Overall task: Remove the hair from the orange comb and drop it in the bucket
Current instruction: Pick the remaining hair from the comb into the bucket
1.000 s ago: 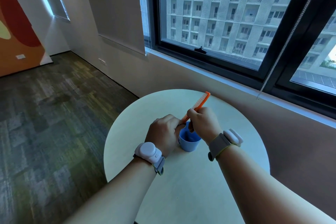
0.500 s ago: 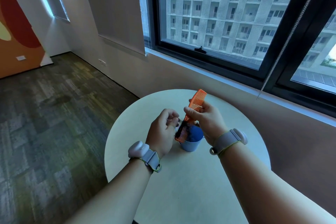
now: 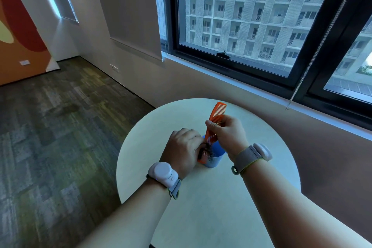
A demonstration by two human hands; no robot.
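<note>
Hair [image 3: 205, 150], light, soft and likely to snag, is clinging to the lower teeth of the stiff orange comb [image 3: 213, 127] over the bucket [image 3: 216, 159], mid-table; left hand [image 3: 182, 150] is pinching it, right hand [image 3: 229, 135] is gripping the comb's middle.

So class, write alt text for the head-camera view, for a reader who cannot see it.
A right hand holds an orange comb over a blue bucket on a round table, while the left hand pinches dark hair at the comb's lower end.
</note>
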